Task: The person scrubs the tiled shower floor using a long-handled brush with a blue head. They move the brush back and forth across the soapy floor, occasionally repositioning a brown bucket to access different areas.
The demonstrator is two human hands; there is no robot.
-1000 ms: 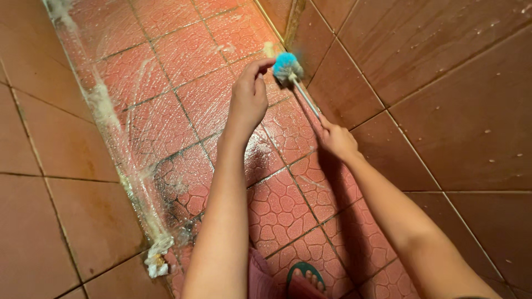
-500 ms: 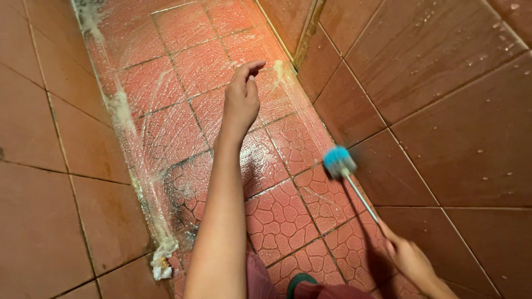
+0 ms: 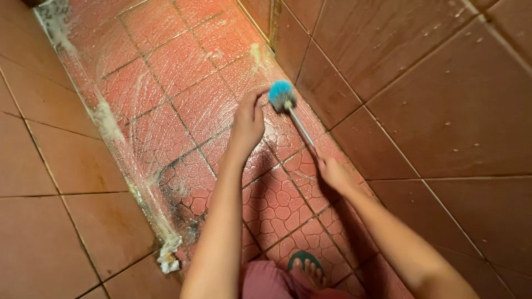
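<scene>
A long-handled scrubbing brush (image 3: 282, 94) with a round, bright blue bristle head and a thin pale handle sits low on the wet floor (image 3: 166, 83), close to where it meets the brown tiled wall (image 3: 421, 83). Half a second ago the head was drawn back nearer the person; now it is pushed forward again, so the scrubbing stroke seems to be running back and forth along the wall's edge. The right hand (image 3: 332, 171) has its fingers clenched round the handle's lower end. The left hand (image 3: 247, 122) reaches out beside the brush head, fingers loosely curled and grasping nothing. The floor's red, pebble-patterned tiles are streaked with white soapy foam (image 3: 111, 127). A foot in a green sandal (image 3: 306, 268) shows at the bottom edge.
</scene>
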